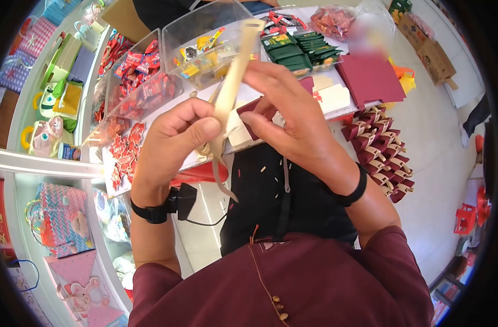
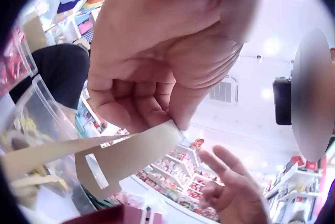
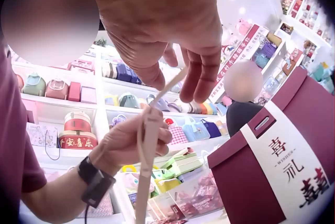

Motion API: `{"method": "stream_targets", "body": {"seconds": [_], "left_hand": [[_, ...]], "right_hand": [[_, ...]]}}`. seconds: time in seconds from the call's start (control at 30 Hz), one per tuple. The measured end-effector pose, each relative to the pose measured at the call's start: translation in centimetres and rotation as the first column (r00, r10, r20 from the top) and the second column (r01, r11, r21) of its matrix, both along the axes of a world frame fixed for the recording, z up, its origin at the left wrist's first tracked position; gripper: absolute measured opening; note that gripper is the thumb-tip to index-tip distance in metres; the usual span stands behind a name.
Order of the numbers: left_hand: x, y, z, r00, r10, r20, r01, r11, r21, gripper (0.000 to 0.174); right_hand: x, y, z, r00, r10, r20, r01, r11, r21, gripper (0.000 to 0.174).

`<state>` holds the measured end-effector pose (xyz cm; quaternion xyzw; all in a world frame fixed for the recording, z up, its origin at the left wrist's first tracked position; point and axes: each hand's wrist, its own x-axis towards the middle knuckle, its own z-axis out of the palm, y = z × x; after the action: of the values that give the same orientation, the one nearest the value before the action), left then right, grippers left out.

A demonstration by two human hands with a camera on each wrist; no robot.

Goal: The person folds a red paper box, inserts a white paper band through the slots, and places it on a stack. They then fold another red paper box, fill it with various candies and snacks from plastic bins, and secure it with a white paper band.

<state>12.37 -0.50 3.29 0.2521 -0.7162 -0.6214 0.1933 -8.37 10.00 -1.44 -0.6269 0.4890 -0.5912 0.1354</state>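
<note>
My left hand (image 1: 178, 131) pinches a long cream paper band (image 1: 235, 82) between thumb and curled fingers. The band stands up from the grip, has a cut slot near its end, and its other part hangs down in a curl. In the left wrist view, the slotted end (image 2: 123, 158) shows below the fingertips. My right hand (image 1: 292, 106) is beside the band's upper part, thumb and fingers spread apart, index finger close to its edge. A maroon gift box (image 3: 261, 156) with a printed cream band around it stands on the table near the right hand.
Clear bins hold red packets (image 1: 142, 71) and yellow sweets (image 1: 205, 46). Green packets (image 1: 298, 49) lie behind, beside flat maroon sheets (image 1: 372, 79). Several banded maroon boxes (image 1: 380, 152) stand at right. Red leaf-shaped tags (image 1: 128, 152) lie at the table's left; shelves with bags line that side.
</note>
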Motion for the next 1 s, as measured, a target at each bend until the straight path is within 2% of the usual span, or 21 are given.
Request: {"method": "stream_targets", "body": {"seconds": [0.1,0.13,0.23,0.27,0.37,0.4,0.5,0.53,0.63,0.67,0.8,0.9,0.93,0.97,1.0], "left_hand": [[-0.3,0.7,-1.1,0.999,-0.016,-0.031,0.017,0.999,0.031,0.031],[-0.4,0.2,-1.8,0.997,0.013,-0.072,-0.01,0.999,0.05,0.023],[-0.4,-2.0,-2.3,0.973,0.103,-0.207,-0.038,0.955,0.294,0.022],[-0.7,-2.2,-2.2,0.964,0.166,-0.209,-0.102,0.952,0.288,0.021],[-1.3,-1.9,-2.1,0.94,0.185,-0.287,-0.094,0.948,0.303,0.024],[-1.3,-2.3,-2.2,0.937,0.167,-0.308,-0.075,0.954,0.289,0.024],[-1.4,-4.3,-2.4,0.921,0.16,-0.355,-0.069,0.964,0.256,0.023],[-1.7,-5.0,-2.2,0.912,0.186,-0.366,-0.096,0.964,0.249,0.023],[-1.7,-6.7,-2.0,0.907,0.221,-0.358,-0.139,0.96,0.243,0.023],[-1.8,-6.7,-2.0,0.904,0.234,-0.357,-0.151,0.958,0.245,0.023],[-0.5,-8.8,-3.3,0.874,0.307,-0.376,-0.244,0.948,0.206,0.023],[1.4,-11.8,-5.2,0.937,0.318,-0.146,-0.326,0.944,-0.04,0.025],[1.9,-12.5,-5.8,0.953,0.298,0.059,-0.285,0.945,-0.162,0.026],[2.5,-12.3,-7.0,0.932,0.357,0.058,-0.31,0.87,-0.383,0.026],[2.8,-11.9,-8.3,0.911,0.41,0.046,-0.308,0.751,-0.584,0.026]], "right_hand": [[1.1,0.3,-0.5,0.992,-0.041,0.122,0.039,0.999,0.021,0.053],[0.8,0.5,-0.4,0.99,-0.069,0.121,0.062,0.996,0.064,0.041],[0.0,0.9,0.1,0.931,0.051,0.361,-0.165,0.941,0.295,0.034],[0.0,0.9,-0.4,0.904,0.129,0.407,-0.27,0.912,0.311,0.038],[1.7,1.0,0.2,0.815,0.182,0.55,-0.445,0.805,0.393,0.049],[2.3,0.6,-0.1,0.822,0.178,0.541,-0.437,0.805,0.401,0.059],[3.6,-1.3,-0.5,0.781,0.229,0.58,-0.554,0.683,0.476,0.066],[4.1,-2.1,-1.0,0.761,0.254,0.597,-0.584,0.669,0.46,0.055],[5.8,-4.3,-2.4,0.623,0.264,0.736,-0.687,0.635,0.354,0.038],[6.4,-5.0,-3.3,0.594,0.262,0.76,-0.687,0.657,0.31,0.024],[6.7,-4.3,-3.6,0.607,0.28,0.744,-0.729,0.568,0.381,0.02],[5.5,-2.6,-4.4,0.617,0.259,0.743,-0.737,0.521,0.431,0.019],[4.8,-2.0,-4.2,0.609,0.24,0.756,-0.74,0.514,0.434,0.02],[4.3,-1.3,-4.1,0.599,0.216,0.771,-0.744,0.505,0.437,0.02],[3.9,-0.9,-3.8,0.589,0.187,0.786,-0.73,0.54,0.418,0.02]]}}
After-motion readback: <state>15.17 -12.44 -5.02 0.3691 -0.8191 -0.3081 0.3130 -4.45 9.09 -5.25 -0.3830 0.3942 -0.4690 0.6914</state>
